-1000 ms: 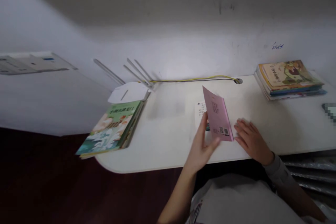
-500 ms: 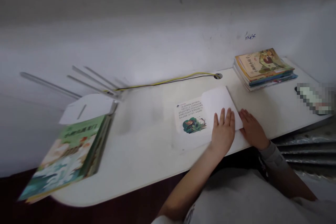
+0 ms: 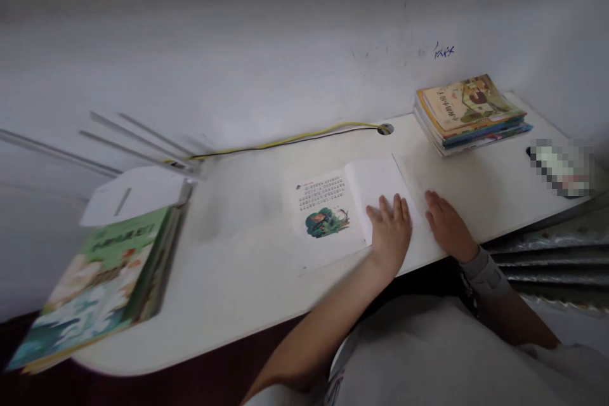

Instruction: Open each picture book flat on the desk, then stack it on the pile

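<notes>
An open book (image 3: 324,250) lies on the white table, its left page showing printed text and a green plant picture. The right side is a blank white page (image 3: 375,181). Across that page my left hand (image 3: 392,228) rests flat with fingers spread, its fingertips toward the far edge. My right hand (image 3: 450,228) lies on the tabletop just right of the book, fingers stretched out and holding nothing. A small gap separates it from the page edge. A grey band circles the right wrist.
A stack of books (image 3: 469,108) stands at the back right, near a phone-like object (image 3: 556,168), partly pixelated. At left, more books (image 3: 99,279) lie before a white router (image 3: 136,193) with long antennas. Cables (image 3: 285,141) run along the wall to a table hole (image 3: 386,129).
My view has shifted, so most things appear farther left. The right hand, earlier at the page's edge, is now slightly apart from it. My left hand stays on the page.
</notes>
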`<state>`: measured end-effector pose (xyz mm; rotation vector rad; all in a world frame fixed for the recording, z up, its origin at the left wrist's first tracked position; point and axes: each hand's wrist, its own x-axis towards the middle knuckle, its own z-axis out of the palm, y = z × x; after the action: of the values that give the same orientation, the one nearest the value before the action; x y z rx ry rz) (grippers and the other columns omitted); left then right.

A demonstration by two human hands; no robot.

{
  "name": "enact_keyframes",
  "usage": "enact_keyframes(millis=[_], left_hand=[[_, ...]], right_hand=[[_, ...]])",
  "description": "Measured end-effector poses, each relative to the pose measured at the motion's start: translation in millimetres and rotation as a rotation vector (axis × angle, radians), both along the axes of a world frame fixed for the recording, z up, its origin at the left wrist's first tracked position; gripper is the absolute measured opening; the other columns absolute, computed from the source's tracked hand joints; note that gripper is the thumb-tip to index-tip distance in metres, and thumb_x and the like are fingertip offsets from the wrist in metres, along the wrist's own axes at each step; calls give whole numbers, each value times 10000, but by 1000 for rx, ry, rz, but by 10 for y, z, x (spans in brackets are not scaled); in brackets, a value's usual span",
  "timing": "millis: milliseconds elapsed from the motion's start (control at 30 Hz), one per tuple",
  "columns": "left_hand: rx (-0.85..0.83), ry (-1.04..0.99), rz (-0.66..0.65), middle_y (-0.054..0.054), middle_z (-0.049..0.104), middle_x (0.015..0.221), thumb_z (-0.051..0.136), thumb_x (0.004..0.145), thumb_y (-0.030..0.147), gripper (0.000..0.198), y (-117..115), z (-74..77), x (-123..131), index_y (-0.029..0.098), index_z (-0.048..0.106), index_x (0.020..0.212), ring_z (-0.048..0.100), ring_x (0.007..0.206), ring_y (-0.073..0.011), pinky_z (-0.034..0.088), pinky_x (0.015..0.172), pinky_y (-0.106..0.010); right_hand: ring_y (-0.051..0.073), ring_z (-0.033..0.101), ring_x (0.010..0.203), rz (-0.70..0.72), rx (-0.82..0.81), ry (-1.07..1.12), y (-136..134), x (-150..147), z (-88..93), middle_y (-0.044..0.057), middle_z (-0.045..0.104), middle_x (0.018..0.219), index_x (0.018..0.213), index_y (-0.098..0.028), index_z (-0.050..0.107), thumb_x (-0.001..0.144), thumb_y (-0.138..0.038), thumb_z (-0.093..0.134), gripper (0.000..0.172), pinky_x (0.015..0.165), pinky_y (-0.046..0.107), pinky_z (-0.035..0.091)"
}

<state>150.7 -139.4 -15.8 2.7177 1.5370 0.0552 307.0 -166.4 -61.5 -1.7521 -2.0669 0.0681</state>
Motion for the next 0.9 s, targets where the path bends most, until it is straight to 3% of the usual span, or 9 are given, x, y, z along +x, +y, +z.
enact_keyframes(millis=[133, 333, 600, 767, 900], left_hand=[[-29, 55, -10, -190, 361, 1476, 326, 915, 53, 502, 2, 16, 119, 113, 429, 1403, 347, 1342, -432, 336, 985, -712], [3, 60, -48, -184, 394, 1462, 343, 933, 102, 473, -16, 30, 195, 133, 455, 1392, 388, 1320, -426, 367, 976, -690], [35, 25, -219, -198, 433, 1432, 346, 931, 99, 458, -113, 27, 101, 101, 476, 1371, 395, 1329, -389, 360, 1019, -649], [78, 23, -265, -167, 449, 1431, 362, 936, 120, 444, -196, -20, 13, 126, 489, 1362, 388, 1342, -361, 341, 1051, -628], [100, 15, -311, -171, 456, 1429, 359, 945, 142, 431, -143, -78, -47, 103, 492, 1353, 390, 1347, -333, 340, 1079, -572]], right_hand=[[258, 449, 1310, -18, 6, 5, -4, -2, 15, 213, 499, 1382, 1471, -44, 266, 974, -220, 217, 530, 1071, 462, 391], [255, 392, 1350, -13, 9, 16, -9, 17, -8, 192, 457, 1427, 1502, -71, 185, 973, -221, 220, 550, 1085, 475, 373], [255, 360, 1370, -56, 40, 70, -13, -2, 25, 180, 455, 1431, 1455, -100, 327, 983, -280, 216, 518, 1092, 493, 342], [292, 305, 1396, -117, 18, -37, -55, -61, 104, 188, 402, 1468, 1367, -95, 454, 988, -314, 235, 489, 1100, 517, 280], [316, 341, 1373, -95, -26, -124, -72, -54, 137, 203, 429, 1445, 1335, -88, 491, 985, -325, 255, 484, 1084, 517, 291]])
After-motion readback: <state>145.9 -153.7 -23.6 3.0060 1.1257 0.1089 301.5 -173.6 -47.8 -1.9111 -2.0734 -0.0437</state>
